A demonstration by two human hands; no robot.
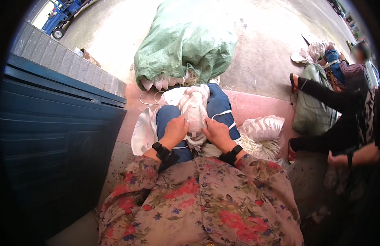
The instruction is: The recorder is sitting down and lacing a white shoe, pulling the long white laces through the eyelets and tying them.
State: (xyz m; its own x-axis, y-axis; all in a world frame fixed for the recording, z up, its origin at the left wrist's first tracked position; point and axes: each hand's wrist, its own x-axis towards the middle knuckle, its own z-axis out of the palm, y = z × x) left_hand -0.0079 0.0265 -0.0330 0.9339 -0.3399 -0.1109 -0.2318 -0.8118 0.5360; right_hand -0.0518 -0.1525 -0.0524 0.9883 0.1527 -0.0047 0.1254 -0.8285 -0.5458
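Near mid-frame, half-curled left hand (176,129) and right hand (218,132) gripped a white shoe piece (194,115) between the blue-clad knees (218,103), apparently positioning it, the next move seemingly needing an even hold.

The left hand (176,129) and right hand (218,132) hold a white shoe-like piece (195,117) between denim-clad knees (218,101), near a green sack (184,47).
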